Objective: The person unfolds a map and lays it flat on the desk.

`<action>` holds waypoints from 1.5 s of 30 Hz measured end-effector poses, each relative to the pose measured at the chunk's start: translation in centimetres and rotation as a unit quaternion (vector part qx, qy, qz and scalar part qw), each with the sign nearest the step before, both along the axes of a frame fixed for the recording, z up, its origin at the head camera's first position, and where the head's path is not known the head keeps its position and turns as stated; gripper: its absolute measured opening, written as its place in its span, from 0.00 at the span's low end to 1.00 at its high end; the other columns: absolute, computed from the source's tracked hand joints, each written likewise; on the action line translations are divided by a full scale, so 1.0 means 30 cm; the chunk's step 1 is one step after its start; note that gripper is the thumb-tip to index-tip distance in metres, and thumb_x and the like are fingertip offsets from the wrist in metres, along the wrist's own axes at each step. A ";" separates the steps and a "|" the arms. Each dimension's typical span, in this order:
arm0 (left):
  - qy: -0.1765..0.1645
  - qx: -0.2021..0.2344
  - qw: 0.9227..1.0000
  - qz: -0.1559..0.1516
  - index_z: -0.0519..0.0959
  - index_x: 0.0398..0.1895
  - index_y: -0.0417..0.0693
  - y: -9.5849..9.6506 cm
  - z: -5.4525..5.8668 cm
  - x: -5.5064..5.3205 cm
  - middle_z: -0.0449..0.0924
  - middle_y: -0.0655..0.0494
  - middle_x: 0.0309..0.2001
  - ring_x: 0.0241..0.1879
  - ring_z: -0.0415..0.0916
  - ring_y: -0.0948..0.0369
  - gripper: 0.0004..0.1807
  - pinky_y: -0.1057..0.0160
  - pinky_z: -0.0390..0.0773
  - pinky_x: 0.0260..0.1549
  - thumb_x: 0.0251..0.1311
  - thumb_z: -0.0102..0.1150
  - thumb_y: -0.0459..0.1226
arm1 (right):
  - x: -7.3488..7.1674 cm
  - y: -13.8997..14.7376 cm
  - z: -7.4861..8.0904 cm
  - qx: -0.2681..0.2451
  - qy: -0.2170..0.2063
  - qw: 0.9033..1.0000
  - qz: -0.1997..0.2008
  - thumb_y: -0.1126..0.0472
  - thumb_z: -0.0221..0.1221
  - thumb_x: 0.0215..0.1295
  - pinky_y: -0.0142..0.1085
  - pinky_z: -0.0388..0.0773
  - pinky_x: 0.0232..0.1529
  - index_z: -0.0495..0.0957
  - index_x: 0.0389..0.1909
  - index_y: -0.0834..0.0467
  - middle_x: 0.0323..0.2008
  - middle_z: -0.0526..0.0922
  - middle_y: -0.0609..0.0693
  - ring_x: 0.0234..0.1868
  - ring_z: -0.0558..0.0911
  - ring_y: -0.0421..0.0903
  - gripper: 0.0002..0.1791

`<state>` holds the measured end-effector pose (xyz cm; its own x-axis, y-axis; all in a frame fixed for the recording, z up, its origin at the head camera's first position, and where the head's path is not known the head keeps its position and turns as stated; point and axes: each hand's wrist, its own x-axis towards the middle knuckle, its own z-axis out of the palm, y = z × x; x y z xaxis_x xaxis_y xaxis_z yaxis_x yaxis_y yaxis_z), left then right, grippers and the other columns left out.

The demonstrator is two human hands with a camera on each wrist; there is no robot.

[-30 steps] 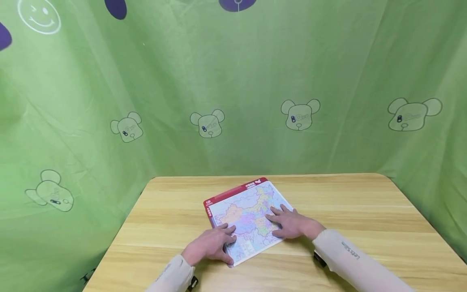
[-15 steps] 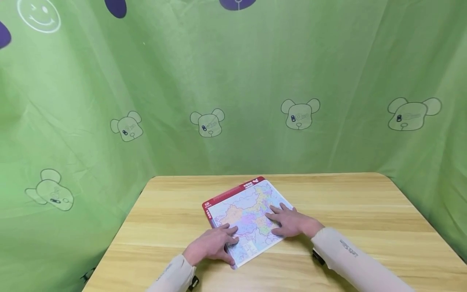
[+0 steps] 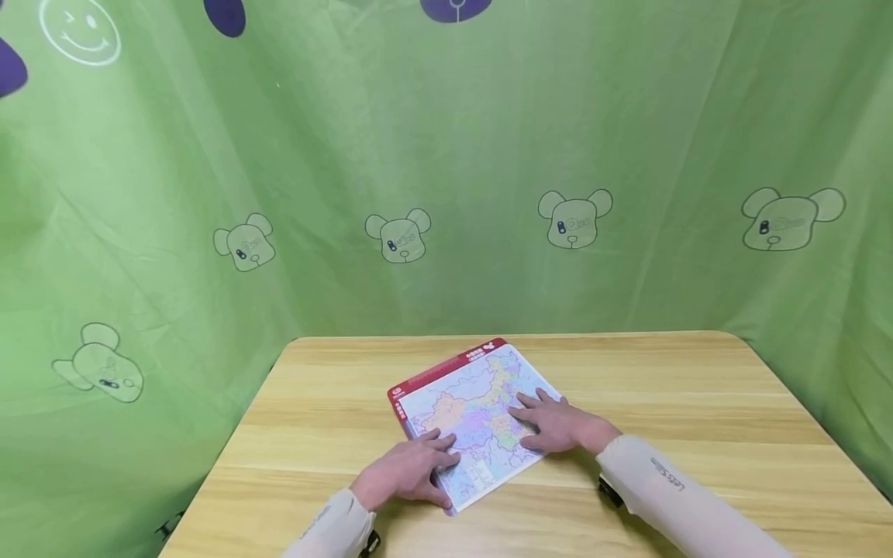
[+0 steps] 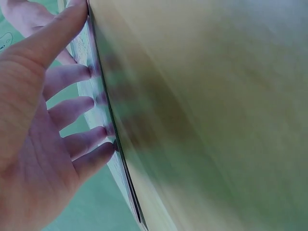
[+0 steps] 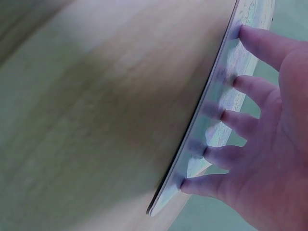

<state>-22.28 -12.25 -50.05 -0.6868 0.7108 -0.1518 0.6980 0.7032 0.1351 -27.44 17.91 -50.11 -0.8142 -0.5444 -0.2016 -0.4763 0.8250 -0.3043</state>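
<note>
A thin map board (image 3: 474, 418) with a red border along its far edge lies turned at an angle on the wooden table. My left hand (image 3: 408, 469) rests on its near left part, fingers spread, thumb at the near corner. In the left wrist view, the fingertips of the left hand (image 4: 53, 120) touch the glossy map surface close to its edge. On the board's right side rests my right hand (image 3: 558, 425), fingers spread. The right wrist view has the fingertips of the right hand (image 5: 260, 115) touching the map board (image 5: 197, 161) near its edge.
The wooden table (image 3: 670, 387) extends on both sides of the board. Behind and beside it hangs a green curtain (image 3: 488, 116) printed with bear heads. Both forearms wear light sleeves (image 3: 673, 488), with a dark strap under each wrist.
The map board has shifted very slightly toward me at its near left corner, and my left hand has moved a little to the right with it. My right hand stays nearly still.
</note>
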 end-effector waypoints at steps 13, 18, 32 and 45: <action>0.016 -0.009 1.000 -0.018 0.69 0.66 0.58 0.029 0.001 0.003 0.61 0.56 0.69 0.68 0.56 0.48 0.43 0.53 0.62 0.64 0.47 0.60 0.65 | -0.015 -0.003 -0.002 0.007 0.006 1.000 0.000 0.48 0.54 0.63 0.72 0.44 0.59 0.64 0.68 0.53 0.72 0.54 0.59 0.69 0.48 0.70 0.32; 0.032 -0.019 0.999 -0.029 0.70 0.65 0.58 0.039 0.000 0.003 0.62 0.56 0.68 0.67 0.57 0.48 0.42 0.55 0.62 0.64 0.48 0.58 0.66 | -0.027 -0.008 -0.004 0.019 0.006 1.000 -0.012 0.48 0.53 0.63 0.73 0.44 0.59 0.64 0.69 0.50 0.72 0.53 0.55 0.69 0.48 0.68 0.32; 0.059 -0.020 0.996 -0.067 0.71 0.64 0.60 0.070 -0.012 0.019 0.64 0.55 0.67 0.66 0.60 0.48 0.39 0.58 0.61 0.64 0.50 0.55 0.67 | -0.049 -0.013 -0.010 0.023 0.008 1.000 0.000 0.44 0.55 0.62 0.73 0.46 0.58 0.64 0.68 0.50 0.72 0.54 0.55 0.69 0.50 0.69 0.34; 0.079 -0.038 0.992 -0.086 0.71 0.64 0.62 0.102 0.003 0.032 0.65 0.57 0.67 0.66 0.61 0.50 0.34 0.59 0.63 0.63 0.56 0.53 0.64 | -0.079 -0.024 -0.014 0.022 0.006 1.000 0.001 0.44 0.55 0.63 0.73 0.45 0.59 0.64 0.68 0.49 0.72 0.54 0.54 0.69 0.49 0.69 0.33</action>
<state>-21.33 -9.20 -49.96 -0.5761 0.8101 -0.1089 0.8167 0.5761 -0.0345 -29.81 17.18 -50.52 -0.8156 -0.5370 -0.2156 -0.4818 0.8365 -0.2609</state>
